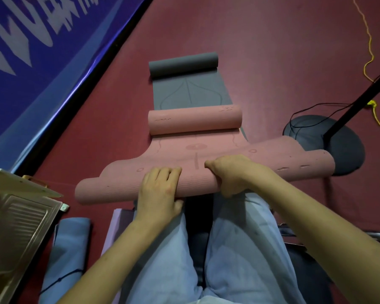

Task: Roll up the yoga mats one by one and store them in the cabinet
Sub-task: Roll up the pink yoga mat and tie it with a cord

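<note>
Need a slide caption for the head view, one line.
Both hands, left and right, roll the pink yoga mat.

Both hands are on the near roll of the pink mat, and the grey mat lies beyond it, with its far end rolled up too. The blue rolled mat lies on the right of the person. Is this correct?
One detail is wrong: the head view shows the blue rolled mat on the person's left, beside the cabinet door. The rest holds: left hand and right hand are on the pink mat, with the grey mat beyond.
</note>
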A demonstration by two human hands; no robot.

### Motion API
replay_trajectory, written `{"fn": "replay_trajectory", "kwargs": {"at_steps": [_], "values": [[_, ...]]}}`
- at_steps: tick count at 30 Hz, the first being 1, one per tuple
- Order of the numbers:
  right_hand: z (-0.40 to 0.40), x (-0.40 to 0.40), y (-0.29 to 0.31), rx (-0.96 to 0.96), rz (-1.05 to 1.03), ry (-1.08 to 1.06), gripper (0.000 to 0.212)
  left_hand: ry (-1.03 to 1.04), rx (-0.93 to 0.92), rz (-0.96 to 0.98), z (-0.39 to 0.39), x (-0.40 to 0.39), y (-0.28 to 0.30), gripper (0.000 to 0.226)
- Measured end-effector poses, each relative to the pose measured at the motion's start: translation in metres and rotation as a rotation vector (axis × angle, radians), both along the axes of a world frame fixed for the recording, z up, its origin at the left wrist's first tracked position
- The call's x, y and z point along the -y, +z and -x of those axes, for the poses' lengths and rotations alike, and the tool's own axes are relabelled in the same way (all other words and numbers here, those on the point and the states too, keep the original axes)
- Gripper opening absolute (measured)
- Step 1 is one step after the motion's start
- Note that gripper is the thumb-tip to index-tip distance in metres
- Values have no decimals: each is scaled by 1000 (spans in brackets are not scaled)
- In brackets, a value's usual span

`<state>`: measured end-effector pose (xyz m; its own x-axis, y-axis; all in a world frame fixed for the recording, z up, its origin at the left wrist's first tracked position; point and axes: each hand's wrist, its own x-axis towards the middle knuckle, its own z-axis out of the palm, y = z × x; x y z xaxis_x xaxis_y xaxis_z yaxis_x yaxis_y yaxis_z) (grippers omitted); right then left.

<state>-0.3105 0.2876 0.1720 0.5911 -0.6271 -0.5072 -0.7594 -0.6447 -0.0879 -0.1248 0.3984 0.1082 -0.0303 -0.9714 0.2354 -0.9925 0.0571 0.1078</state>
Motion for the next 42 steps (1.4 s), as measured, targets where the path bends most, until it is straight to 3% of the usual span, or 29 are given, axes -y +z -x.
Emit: {"fn": "replay_trajectory", "kwargs": {"at_steps": [6, 12, 17, 22, 26, 34, 38, 42], "values": [[-1, 3, 5, -21, -63, -15, 63, -5, 72, -24, -1, 6, -1, 84], [9, -29, -14, 95, 215, -44, 67, -5, 194, -90, -5, 19, 2, 67], [9, -33, -16, 222, 342, -123, 71, -17, 199, -293, -3, 39, 27, 55], [0, -41, -36, 206, 538, -155, 71, -42, 137, -452, -7, 60, 45, 62], [-2, -34, -52, 196, 613, -191, 75, -37, 162, -439, -7, 61, 43, 66], [-11, -9, -28, 108, 422, -164, 67, -24, 134, -324, -10, 58, 32, 78], [-11, 9, -18, 82, 275, -130, 61, -32, 104, -271, -8, 50, 32, 71], [-11, 20, -8, 52, 163, -119, 68, -22, 155, -289, -4, 51, 30, 76]]}}
